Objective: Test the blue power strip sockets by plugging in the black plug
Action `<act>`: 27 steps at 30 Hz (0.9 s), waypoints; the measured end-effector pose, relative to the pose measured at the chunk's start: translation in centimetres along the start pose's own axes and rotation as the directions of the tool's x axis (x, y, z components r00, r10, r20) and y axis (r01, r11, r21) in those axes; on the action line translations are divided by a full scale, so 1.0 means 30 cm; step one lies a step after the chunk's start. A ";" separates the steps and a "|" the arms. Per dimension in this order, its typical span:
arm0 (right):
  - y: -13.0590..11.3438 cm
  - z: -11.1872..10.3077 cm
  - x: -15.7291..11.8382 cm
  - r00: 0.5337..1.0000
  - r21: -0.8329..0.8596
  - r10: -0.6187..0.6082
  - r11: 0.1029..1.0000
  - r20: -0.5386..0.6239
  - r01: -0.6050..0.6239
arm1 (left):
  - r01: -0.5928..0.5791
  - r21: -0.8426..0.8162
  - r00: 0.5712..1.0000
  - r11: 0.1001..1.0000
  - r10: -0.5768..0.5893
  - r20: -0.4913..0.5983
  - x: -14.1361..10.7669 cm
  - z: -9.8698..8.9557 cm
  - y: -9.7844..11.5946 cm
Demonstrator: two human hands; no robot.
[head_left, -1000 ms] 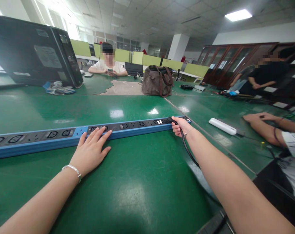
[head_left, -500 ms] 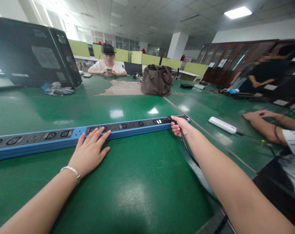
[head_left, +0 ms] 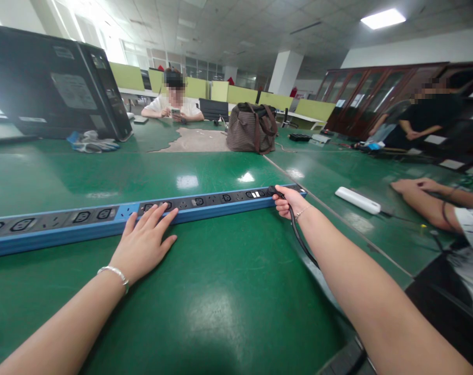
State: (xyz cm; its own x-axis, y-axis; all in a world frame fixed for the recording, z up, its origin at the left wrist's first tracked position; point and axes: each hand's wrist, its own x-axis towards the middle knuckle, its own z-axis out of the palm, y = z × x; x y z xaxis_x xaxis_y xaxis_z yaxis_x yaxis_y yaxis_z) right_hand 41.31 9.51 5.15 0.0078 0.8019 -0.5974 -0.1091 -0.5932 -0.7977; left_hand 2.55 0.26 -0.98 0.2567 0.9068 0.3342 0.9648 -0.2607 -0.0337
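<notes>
A long blue power strip (head_left: pixel 205 212) with a black row of sockets lies across the green table. My left hand (head_left: pixel 146 242) rests on it with fingers spread, the fingertips over the sockets just right of a bright blue segment. Near the strip's right end, my right hand (head_left: pixel 289 202) is closed around a black plug (head_left: pixel 274 191), which sits at the socket face. Whether the plug is fully seated cannot be made out. Its black cable (head_left: pixel 301 240) runs down from my fingers and passes behind my right forearm.
A white power strip (head_left: pixel 357 200) lies to the right, beside a seated person's arms (head_left: pixel 427 200). Farther back stand a brown bag (head_left: pixel 251 127) and a large black case (head_left: pixel 52 88), with gloves (head_left: pixel 92 141) near it. Another person (head_left: pixel 174 104) sits across the table holding a phone.
Almost nothing differs. Both my hands keep their places on the strip and the plug; the view has shifted very slightly.
</notes>
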 end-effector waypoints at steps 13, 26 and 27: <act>0.041 0.020 0.019 0.979 0.066 -0.185 0.980 -0.087 0.190 | 0.007 0.025 1.000 1.000 -0.007 0.029 0.001 -0.013 0.009; 0.054 0.027 0.023 0.959 0.139 -0.268 0.950 -0.090 0.278 | -0.006 0.054 1.000 0.999 0.006 0.012 0.001 -0.004 0.005; 0.054 0.025 0.022 0.960 0.147 -0.268 0.949 -0.083 0.278 | -0.007 0.052 1.000 0.999 0.006 0.013 0.001 -0.003 0.004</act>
State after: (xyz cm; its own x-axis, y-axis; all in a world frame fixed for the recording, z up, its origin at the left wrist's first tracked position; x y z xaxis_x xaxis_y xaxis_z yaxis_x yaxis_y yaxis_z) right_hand 40.39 9.13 3.53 0.1195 0.9227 -0.3665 -0.2477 -0.3298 -0.9110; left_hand 2.68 0.21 -0.88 0.2635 0.9095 0.3215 0.9646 -0.2496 -0.0847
